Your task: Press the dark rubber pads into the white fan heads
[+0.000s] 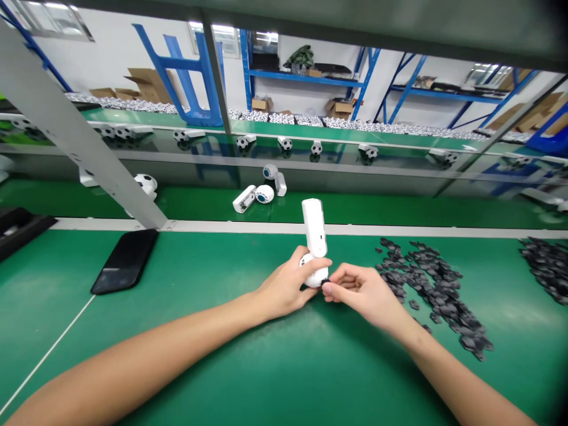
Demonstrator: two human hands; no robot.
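My left hand [290, 283] is closed around the round end of a white plastic device [315, 228], a ball joined to a longer rounded block. The block points up and away from me, above the green tabletop. With thumb and fingers pinched, my right hand [361, 291] holds a small black piece [325, 281] against the lower right side of the ball. Part of that piece is hidden by the fingertips. Right of my right hand, a spread-out heap of small flat black pieces [426, 275] lies on the table.
A black phone [125, 260] with a white cable lies at left. Beyond the pale rail, white ball-and-block units [264, 194] rest on a green belt [199, 201]. A slanted grey post [89, 127] stands at left. More black pieces [548, 266] lie far right.
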